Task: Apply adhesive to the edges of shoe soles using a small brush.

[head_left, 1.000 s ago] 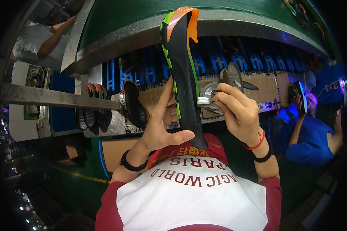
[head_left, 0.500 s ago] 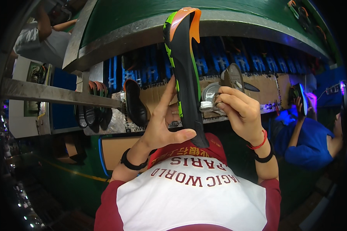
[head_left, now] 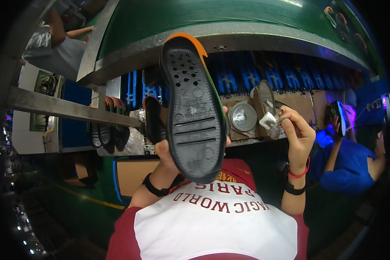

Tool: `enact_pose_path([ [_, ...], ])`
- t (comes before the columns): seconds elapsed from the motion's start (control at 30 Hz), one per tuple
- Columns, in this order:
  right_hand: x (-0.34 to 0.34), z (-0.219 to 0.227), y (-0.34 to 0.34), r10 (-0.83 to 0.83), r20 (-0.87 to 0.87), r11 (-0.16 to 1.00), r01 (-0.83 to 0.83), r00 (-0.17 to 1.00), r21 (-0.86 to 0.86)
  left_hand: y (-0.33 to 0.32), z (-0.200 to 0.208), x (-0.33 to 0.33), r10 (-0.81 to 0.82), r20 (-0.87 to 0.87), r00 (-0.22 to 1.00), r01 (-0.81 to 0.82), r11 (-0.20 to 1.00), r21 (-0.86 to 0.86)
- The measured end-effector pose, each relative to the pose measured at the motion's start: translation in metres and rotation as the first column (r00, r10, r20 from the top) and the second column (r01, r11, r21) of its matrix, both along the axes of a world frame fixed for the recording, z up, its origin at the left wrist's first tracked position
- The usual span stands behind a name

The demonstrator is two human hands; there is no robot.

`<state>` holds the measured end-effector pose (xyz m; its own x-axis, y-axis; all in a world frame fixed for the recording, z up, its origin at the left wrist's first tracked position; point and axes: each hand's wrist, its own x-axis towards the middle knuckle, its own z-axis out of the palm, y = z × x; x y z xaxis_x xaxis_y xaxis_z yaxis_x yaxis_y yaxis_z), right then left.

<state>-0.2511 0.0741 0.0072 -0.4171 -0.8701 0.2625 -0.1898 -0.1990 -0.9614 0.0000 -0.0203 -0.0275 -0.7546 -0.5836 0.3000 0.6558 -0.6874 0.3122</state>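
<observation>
Gripped from behind in my left hand [head_left: 164,157] is a black shoe sole [head_left: 193,130] with an orange toe lip and a green edge. One face of it, with holes at the far end and slots across the middle, shows toward me. The left thumb lies on its left side and fingertips show at the right. Beside it, my right hand [head_left: 298,136] pinches a crumpled white cloth [head_left: 269,121] between thumb and fingers. This cloth is over a brown sole-shaped piece [head_left: 264,97] on the bench. Left of that piece stands a round, shallow dish [head_left: 243,116].
Another black sole [head_left: 153,119] lies partly hidden behind the held one. Several soles [head_left: 110,108] stand farther left. A metal-edged green surface [head_left: 264,15] spans the far side, above blue racks [head_left: 251,79]. At right, a person in blue [head_left: 346,162] holds a sole [head_left: 342,119].
The sole has turned from edge-on to face-on and shifted left and toward me. My right hand has moved away from it, to the right, still with the white cloth.
</observation>
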Motion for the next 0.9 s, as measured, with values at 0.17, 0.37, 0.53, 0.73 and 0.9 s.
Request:
enact_pose_path([
  [0.17,0.001,-0.005,0.011,0.017,0.022,1.0,-0.018,1.0,0.023,-0.007,-0.006,-0.005,-0.11,-0.292,0.95,0.192,0.943,0.271],
  [0.37,0.01,0.011,0.01,0.166,-0.287,0.986,-0.156,0.943,0.057,-0.013,0.002,0.003,-0.305,-0.302,0.903,0.412,0.816,0.406],
  [0.53,0.026,0.02,-0.001,0.174,-0.634,0.957,-0.281,0.753,-0.072,0.001,0.006,-0.015,-0.201,-0.155,0.967,0.235,0.937,0.257],
  [0.73,0.019,0.018,-0.004,0.199,-0.685,0.952,-0.304,0.701,-0.034,0.009,0.013,-0.028,-0.02,0.166,0.986,0.031,0.998,-0.062],
  [0.9,0.0,0.021,0.003,0.19,-0.701,0.96,-0.279,0.687,-0.013,0.015,0.021,-0.048,0.028,0.265,0.964,0.0,0.994,-0.105],
])
